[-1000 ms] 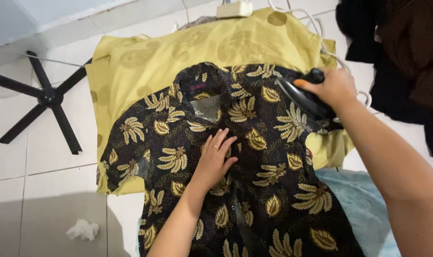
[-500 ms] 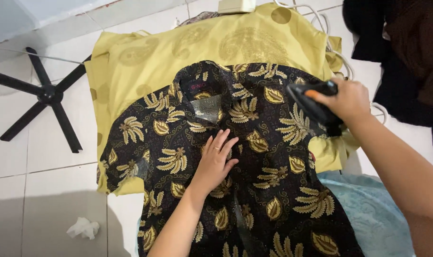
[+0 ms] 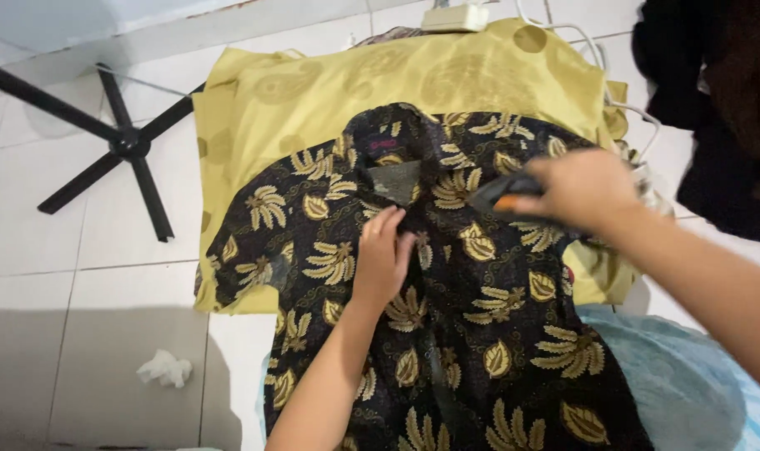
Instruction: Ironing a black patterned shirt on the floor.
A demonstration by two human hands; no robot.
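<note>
A black shirt (image 3: 446, 334) with gold leaf print lies spread on a yellow-green cloth (image 3: 330, 92) on the tiled floor. My left hand (image 3: 383, 257) presses flat on the shirt just below the collar, fingers together. My right hand (image 3: 582, 190) grips the handle of a dark clothes iron (image 3: 501, 197) with an orange button, which rests on the shirt's right chest, close to my left hand's fingertips. The iron's white cord (image 3: 626, 108) trails off to the upper right.
A black star-shaped stand base (image 3: 121, 146) sits on the white tiles at left. A crumpled white tissue (image 3: 166, 368) lies lower left. Dark clothes (image 3: 722, 108) are piled at right, a light blue cloth (image 3: 689, 384) lower right, a white power strip (image 3: 455, 17) at top.
My right hand has slid the iron leftward and down from the shirt's right shoulder toward the collar. My left hand has curled slightly. The view shifted to the left.
</note>
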